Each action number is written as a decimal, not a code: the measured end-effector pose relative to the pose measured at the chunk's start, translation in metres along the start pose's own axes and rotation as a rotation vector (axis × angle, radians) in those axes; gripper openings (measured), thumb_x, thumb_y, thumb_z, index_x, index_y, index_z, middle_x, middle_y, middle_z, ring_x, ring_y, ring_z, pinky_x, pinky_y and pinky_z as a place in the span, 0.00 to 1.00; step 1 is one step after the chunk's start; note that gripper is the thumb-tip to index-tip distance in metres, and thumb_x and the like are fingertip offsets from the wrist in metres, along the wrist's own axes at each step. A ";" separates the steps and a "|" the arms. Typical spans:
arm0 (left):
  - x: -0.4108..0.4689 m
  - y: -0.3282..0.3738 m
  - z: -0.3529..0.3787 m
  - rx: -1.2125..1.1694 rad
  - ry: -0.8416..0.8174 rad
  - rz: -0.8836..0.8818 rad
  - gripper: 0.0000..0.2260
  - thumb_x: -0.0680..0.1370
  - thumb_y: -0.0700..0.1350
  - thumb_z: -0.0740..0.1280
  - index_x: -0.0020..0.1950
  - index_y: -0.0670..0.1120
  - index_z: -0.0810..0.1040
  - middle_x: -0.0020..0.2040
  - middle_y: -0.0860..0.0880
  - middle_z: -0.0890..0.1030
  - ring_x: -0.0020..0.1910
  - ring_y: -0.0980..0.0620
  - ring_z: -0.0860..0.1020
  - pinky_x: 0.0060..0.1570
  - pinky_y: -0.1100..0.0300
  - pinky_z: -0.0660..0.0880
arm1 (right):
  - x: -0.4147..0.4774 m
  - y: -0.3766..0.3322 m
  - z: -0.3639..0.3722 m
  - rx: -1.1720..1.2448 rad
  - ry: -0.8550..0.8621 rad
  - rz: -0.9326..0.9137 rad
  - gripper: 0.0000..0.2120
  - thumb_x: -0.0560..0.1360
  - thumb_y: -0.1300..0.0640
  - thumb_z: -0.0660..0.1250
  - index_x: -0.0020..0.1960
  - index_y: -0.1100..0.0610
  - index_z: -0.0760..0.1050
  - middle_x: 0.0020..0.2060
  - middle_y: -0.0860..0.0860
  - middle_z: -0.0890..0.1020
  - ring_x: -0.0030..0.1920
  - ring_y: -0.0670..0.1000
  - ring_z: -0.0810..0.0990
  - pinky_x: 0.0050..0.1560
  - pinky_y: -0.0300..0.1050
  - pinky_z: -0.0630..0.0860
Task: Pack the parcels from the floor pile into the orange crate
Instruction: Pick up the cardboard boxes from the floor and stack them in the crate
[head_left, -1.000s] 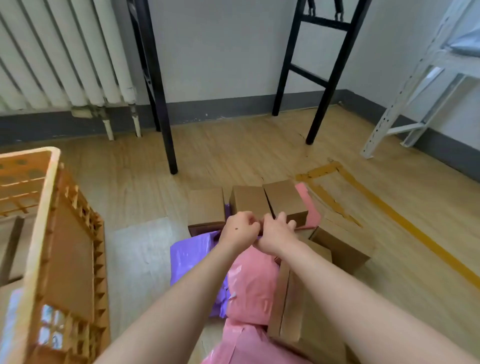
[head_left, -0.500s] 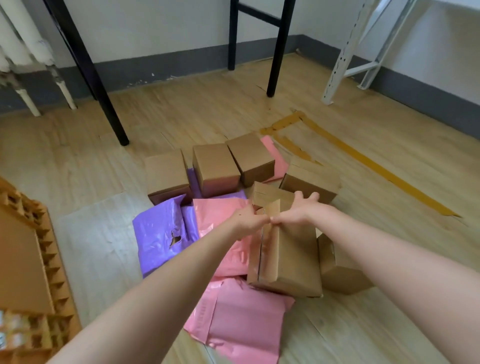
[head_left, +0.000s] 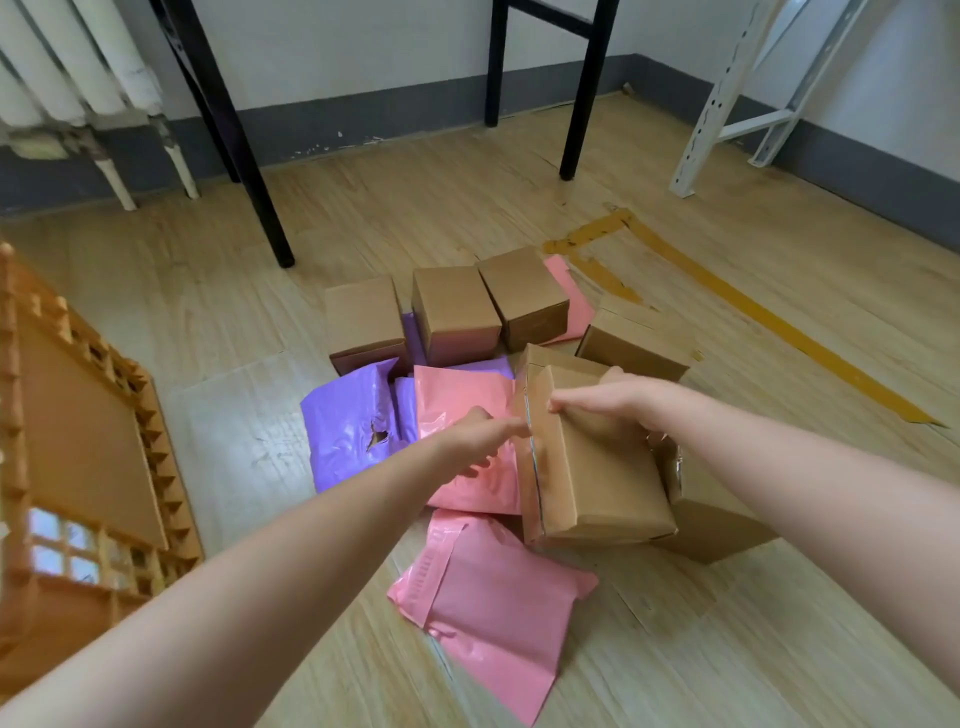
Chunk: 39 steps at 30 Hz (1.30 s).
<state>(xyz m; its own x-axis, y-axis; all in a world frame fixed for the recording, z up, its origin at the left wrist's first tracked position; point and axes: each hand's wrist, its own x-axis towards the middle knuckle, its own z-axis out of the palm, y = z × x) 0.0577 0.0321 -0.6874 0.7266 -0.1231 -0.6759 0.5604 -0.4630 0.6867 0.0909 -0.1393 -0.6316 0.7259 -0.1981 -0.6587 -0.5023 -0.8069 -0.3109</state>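
Pale wooden floor (head_left: 467, 218) fills the room, with the orange crate (head_left: 78, 441) at the left edge. Well apart from the crate lies the parcel pile (head_left: 452, 317) of brown boxes and pink and purple mailers. Over the pile, a tilted cardboard box (head_left: 602, 483) is gripped at its far top edge by the right hand (head_left: 618, 405), fingers curled. The left hand (head_left: 475, 436) touches the box's taped left edge; whether it grips, I cannot tell.

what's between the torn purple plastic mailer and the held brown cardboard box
A pink plastic mailer, partly under the left hand holding the brown cardboard box; head view.
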 end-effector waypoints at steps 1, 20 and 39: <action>-0.004 0.000 -0.006 -0.015 0.005 -0.004 0.26 0.75 0.55 0.66 0.67 0.44 0.66 0.60 0.41 0.74 0.57 0.43 0.76 0.56 0.51 0.73 | -0.003 -0.003 -0.004 0.025 -0.019 -0.004 0.49 0.67 0.37 0.70 0.76 0.60 0.52 0.72 0.60 0.62 0.68 0.63 0.67 0.56 0.50 0.69; -0.120 -0.008 -0.137 -0.356 0.035 0.259 0.17 0.59 0.63 0.70 0.43 0.56 0.81 0.41 0.51 0.80 0.39 0.49 0.77 0.50 0.55 0.73 | -0.062 -0.109 0.003 0.770 -0.373 -0.556 0.27 0.64 0.38 0.64 0.55 0.55 0.74 0.37 0.54 0.80 0.34 0.53 0.79 0.35 0.41 0.76; -0.284 -0.108 -0.324 -0.268 0.793 0.380 0.39 0.64 0.69 0.70 0.68 0.48 0.70 0.58 0.46 0.80 0.51 0.53 0.82 0.39 0.60 0.81 | -0.206 -0.323 0.144 0.792 -0.496 -0.980 0.17 0.82 0.48 0.55 0.63 0.57 0.70 0.53 0.53 0.78 0.55 0.54 0.78 0.53 0.56 0.78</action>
<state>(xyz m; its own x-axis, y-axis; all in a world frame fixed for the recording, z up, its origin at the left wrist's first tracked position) -0.0804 0.4013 -0.4835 0.8852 0.4584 -0.0791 0.2299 -0.2833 0.9311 0.0358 0.2420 -0.4937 0.7784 0.6245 -0.0636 -0.1359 0.0687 -0.9883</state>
